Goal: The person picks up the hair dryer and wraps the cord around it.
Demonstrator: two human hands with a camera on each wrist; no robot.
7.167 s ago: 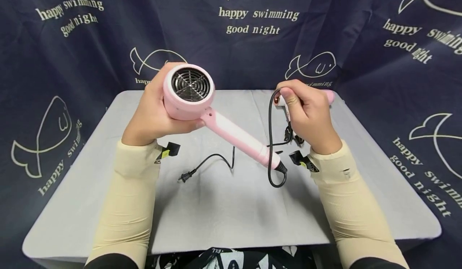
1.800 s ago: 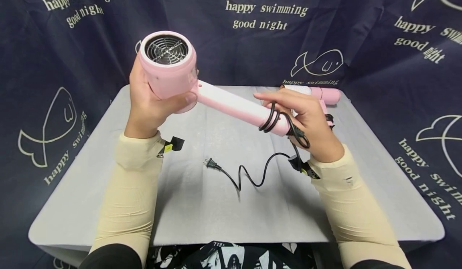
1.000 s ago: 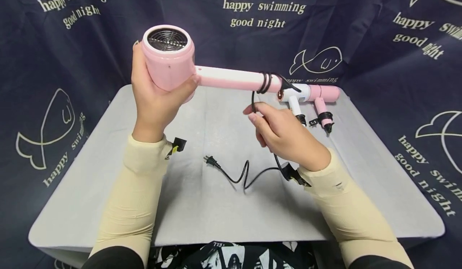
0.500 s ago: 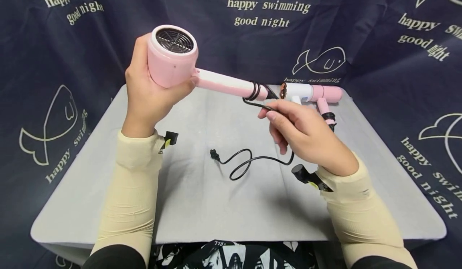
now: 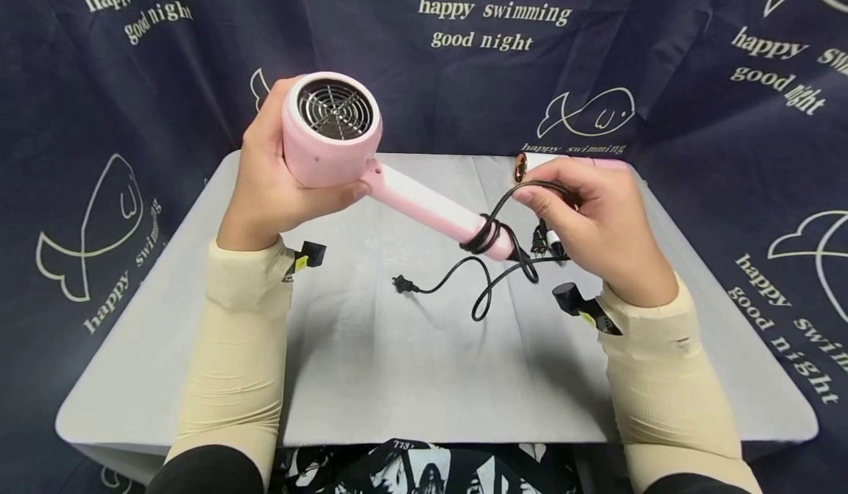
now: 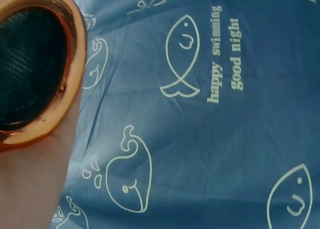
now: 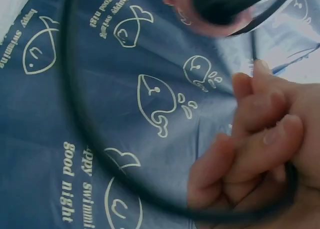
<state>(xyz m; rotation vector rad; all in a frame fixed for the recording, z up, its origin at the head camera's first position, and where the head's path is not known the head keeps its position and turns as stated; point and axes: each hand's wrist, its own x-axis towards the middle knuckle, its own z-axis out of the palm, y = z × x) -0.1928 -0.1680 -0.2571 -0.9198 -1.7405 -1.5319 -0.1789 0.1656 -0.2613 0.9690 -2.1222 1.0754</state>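
My left hand (image 5: 268,166) grips the round head of a pink-and-white hair dryer (image 5: 331,144), its black grille facing up toward me. The handle slants down to the right, with black power cord (image 5: 486,236) wound round its lower end in several turns. My right hand (image 5: 599,229) pinches the cord between thumb and fingers, right of the handle. From there the free length runs down to a two-pin plug (image 5: 403,284) over the table. In the left wrist view the dryer's copper-coloured outlet ring (image 6: 75,54) shows; in the right wrist view the cord (image 7: 95,139) loops past the curled fingers (image 7: 265,144).
Behind my right hand, at the table's back right, lie a white dryer (image 5: 533,161) with a copper outlet and a pink one (image 5: 612,163), both partly hidden. The grey-white table (image 5: 397,376) ends against a dark blue printed curtain (image 5: 371,23).
Cord that hung loose from the handle seven seconds ago now wraps its lower end. Over the last second the handle has tipped down, and my right hand has moved right and up with the cord.
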